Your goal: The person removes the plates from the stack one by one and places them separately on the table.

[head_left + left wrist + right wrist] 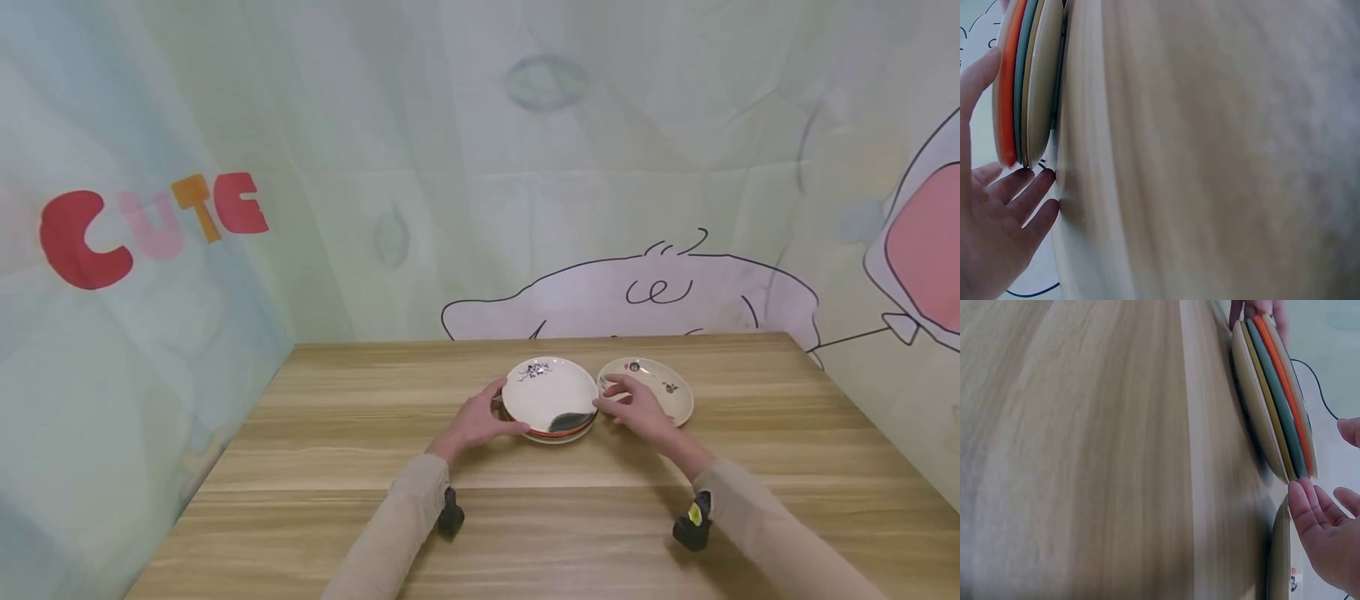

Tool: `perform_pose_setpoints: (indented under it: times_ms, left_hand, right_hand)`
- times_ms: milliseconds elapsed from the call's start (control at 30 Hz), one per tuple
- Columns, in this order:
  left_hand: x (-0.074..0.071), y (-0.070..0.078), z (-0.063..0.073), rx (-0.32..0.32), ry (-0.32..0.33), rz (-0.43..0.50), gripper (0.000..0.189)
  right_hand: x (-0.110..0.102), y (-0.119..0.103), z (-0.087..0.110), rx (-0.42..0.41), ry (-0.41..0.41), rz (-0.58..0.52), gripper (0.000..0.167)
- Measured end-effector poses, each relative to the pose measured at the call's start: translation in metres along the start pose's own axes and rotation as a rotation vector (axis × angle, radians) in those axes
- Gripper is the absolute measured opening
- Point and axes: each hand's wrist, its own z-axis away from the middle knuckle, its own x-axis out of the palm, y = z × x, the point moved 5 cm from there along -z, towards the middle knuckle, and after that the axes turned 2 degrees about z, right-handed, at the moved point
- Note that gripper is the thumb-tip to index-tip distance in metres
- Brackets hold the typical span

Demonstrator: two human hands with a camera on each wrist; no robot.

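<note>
A stack of plates [543, 396] sits near the middle of the table, topped by a white plate with a dark floral sprig and a grey-black patch. Edge on, the left wrist view shows its orange [1007, 94], teal, mustard and cream rims. My left hand [477, 419] is at the stack's left side, thumb against the upper rim and the extended fingers along the edges. On the opposite side, my right hand [633, 407] has fingertips right at the rims, its thumb apart from them in the right wrist view. Behind this hand lies a cream plate [678, 400] with small printed motifs.
The wood-grain table [555, 533] ends at a fabric backdrop [375, 208] with cartoon drawings, close behind the plates. Another fabric wall with the letters CUTE [86, 242] borders the left side. A black wrist device [692, 523] is strapped at the right sleeve.
</note>
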Motion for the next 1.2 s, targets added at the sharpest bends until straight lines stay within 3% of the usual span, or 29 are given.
perform_pose_setpoints:
  times_ms: [467, 1200]
  left_hand:
    - [0.0, 0.001, 0.002, -0.001, 0.004, -0.001, 0.096]
    - [0.0, 0.001, 0.001, 0.009, 0.0, 0.0, 0.096]
  right_hand:
    - [0.015, -0.006, -0.002, 0.006, 0.046, 0.011, 0.063]
    - [0.017, -0.003, -0.006, 0.028, 0.054, -0.026, 0.056]
